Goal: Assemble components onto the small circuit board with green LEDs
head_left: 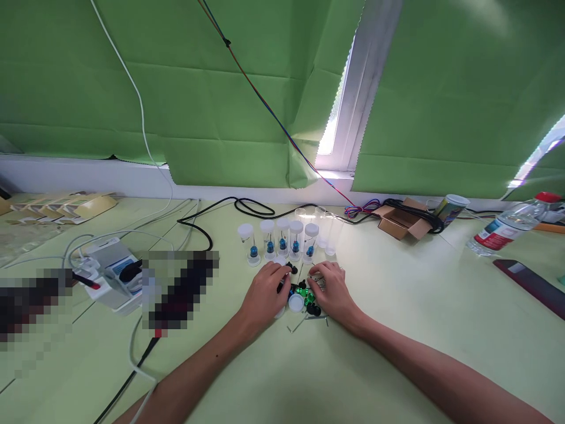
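Note:
My left hand [267,288] is at the left of a small pile of parts, its fingers curled inward. Something dark shows by its fingertips, but what it holds, if anything, is hidden. From the other side my right hand [334,290] bends its fingers over thin metal pieces; its grip is too small to make out. Between the hands lie green shiny parts [309,297], black rounded pieces [313,309] and a white round cap [296,303]. Hex keys [298,323] lie in front. Behind stand several clear tubes [270,238] with white caps, blue parts inside.
A white power strip [117,277] with cables sits at the left. Along the back run a black cable [253,206] and an open cardboard box [404,222]. At the right are a plastic bottle [507,229] and a dark flat object [529,285].

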The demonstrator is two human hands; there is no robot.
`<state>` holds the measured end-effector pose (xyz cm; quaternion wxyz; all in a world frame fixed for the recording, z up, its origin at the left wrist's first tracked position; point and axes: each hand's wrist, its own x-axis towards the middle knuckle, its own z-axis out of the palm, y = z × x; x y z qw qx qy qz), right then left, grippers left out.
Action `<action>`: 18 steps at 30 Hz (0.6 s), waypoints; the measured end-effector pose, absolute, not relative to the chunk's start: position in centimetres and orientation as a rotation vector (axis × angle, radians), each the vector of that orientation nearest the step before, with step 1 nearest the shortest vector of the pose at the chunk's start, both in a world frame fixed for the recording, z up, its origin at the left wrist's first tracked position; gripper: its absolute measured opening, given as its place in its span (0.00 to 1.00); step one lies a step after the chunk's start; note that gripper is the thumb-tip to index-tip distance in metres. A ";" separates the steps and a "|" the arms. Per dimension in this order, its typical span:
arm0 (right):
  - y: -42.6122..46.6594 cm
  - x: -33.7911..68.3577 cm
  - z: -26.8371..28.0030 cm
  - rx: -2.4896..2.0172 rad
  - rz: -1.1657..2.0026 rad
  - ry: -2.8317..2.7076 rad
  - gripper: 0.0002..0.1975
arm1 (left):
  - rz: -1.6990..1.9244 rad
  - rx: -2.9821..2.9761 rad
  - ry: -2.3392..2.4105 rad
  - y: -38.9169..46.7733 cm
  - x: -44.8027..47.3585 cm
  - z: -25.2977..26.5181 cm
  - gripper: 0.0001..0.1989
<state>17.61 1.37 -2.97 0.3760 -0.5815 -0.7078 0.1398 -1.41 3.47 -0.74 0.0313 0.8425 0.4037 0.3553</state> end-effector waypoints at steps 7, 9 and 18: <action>1.5 17.6 -3.0 -1.489 0.379 -1.815 0.05 | 1.116 2.515 1.333 3.6 -1.6 -0.7 0.08; 1.5 17.7 -3.1 -1.481 0.388 -1.816 0.06 | 1.107 2.495 1.359 3.6 -1.6 -0.6 0.08; 1.4 17.7 -2.8 -1.456 0.420 -1.765 0.07 | 1.060 2.480 1.299 3.5 -1.4 -0.6 0.08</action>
